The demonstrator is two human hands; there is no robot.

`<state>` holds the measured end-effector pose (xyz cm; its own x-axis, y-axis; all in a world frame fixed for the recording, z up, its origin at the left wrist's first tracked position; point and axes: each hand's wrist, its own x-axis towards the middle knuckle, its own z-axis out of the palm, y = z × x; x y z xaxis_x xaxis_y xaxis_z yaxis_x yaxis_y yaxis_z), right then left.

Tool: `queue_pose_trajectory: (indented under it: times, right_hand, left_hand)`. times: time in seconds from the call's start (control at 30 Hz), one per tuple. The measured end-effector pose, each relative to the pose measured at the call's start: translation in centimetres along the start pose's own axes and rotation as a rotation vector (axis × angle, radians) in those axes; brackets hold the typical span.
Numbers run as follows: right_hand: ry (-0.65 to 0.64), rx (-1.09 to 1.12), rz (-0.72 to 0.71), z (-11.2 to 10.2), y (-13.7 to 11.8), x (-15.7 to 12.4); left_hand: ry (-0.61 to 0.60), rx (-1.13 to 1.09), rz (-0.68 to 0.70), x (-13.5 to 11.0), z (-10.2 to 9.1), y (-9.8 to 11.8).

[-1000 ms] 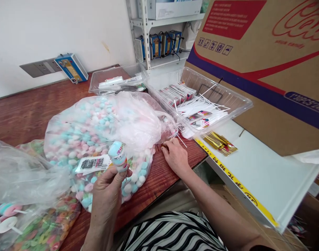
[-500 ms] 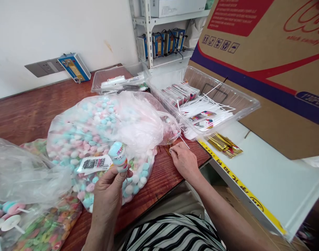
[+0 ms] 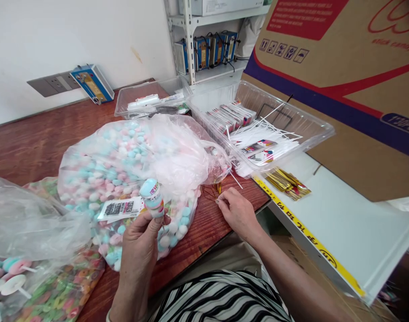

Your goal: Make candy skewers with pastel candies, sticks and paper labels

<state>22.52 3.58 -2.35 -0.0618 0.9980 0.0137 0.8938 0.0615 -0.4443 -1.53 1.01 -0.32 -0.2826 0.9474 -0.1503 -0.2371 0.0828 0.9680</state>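
Observation:
My left hand [image 3: 140, 241] pinches a wrapped marshmallow pop [image 3: 152, 194] by its gathered lower end and holds it upright. Its clear wrapper has printed lettering over pale blue marshmallow. Behind it lies a big clear bag of marshmallows [image 3: 107, 156] in pink, white and blue, with printed labels [image 3: 120, 208] on top. On the table's right side my right hand [image 3: 238, 212] rests with fingers bent together, pinching at a thin gold twist tie [image 3: 209, 195] beside a few loose ones. The fingers partly hide what they grip.
A clear tray [image 3: 311, 134] holds white sticks and stacked printed wrappers. Gold twist ties [image 3: 288, 182] lie on the white surface beside yellow tape [image 3: 301, 228]. A bag of gummy rings [image 3: 63, 286] is at the lower left. A large carton [image 3: 341, 89] stands at the right.
My right hand has drawn slightly down and toward me from the loose twist ties, which show more now. My left hand keeps the marshmallow pop nearly where it was.

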Motion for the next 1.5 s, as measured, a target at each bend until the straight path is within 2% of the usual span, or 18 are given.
queue_pose_trajectory:
  times: [0.2, 0.5, 0.6, 0.67, 0.73, 0.83, 0.87, 0.97, 1.07, 1.17, 1.3, 1.4, 1.5]
  right_hand:
    - [-0.038, -0.022, -0.010, -0.1, -0.1, -0.1]
    - [-0.053, -0.144, -0.009, 1.5, -1.3, 0.5]
    - [-0.046, -0.147, -0.009, 1.6, -1.1, 0.5]
    - [-0.044, -0.127, -0.009, 0.9, -1.1, 0.0]
    - [0.000, -0.029, -0.003, -0.2, -1.4, -0.9]
    - [0.183, 0.313, -0.003, -2.0, -2.9, -2.7]
    - [0.208, 0.420, -0.026, -2.3, -3.7, -3.2]
    - [0.068, 0.721, -0.085, -2.2, -6.4, -4.2]
    - [-0.075, 0.912, -0.072, -0.6, -8.3, -3.9]
    - [-0.118, 1.035, 0.015, 0.7, -8.9, -3.0]
    - [-0.170, 1.130, 0.117, 1.1, -8.8, -2.4]
    - [-0.174, 1.158, 0.126, 1.1, -8.8, -2.3]
    - [-0.158, 1.133, 0.104, 1.3, -8.7, -2.2]
  left_hand:
    - [-0.004, 0.009, -0.006, -0.1, 0.1, 0.0]
    - [-0.002, 0.049, 0.009, -0.1, -0.1, -0.3]
    - [-0.009, 0.147, 0.033, -0.1, -0.5, -0.4]
    - [-0.025, 0.296, 0.057, -0.3, -0.6, 0.0]
    - [-0.050, 0.484, 0.143, -0.5, -0.2, 0.5]
    - [-0.103, 0.736, 0.360, -0.9, 1.0, 1.1]
    - [-0.118, 0.807, 0.417, -1.0, 1.5, 1.1]
    - [-0.117, 1.001, 0.525, -1.3, 2.7, 1.1]
    - [-0.122, 1.140, 0.608, -1.4, 3.1, 0.8]
    - [-0.103, 1.180, 0.680, -1.5, 3.1, 0.4]
    - [0.009, 1.109, 0.761, -1.4, 2.9, 0.0]
    - [-0.031, 1.099, 0.785, -1.4, 2.7, -0.1]
    - [-0.066, 1.053, 0.737, -1.5, 2.7, 0.1]
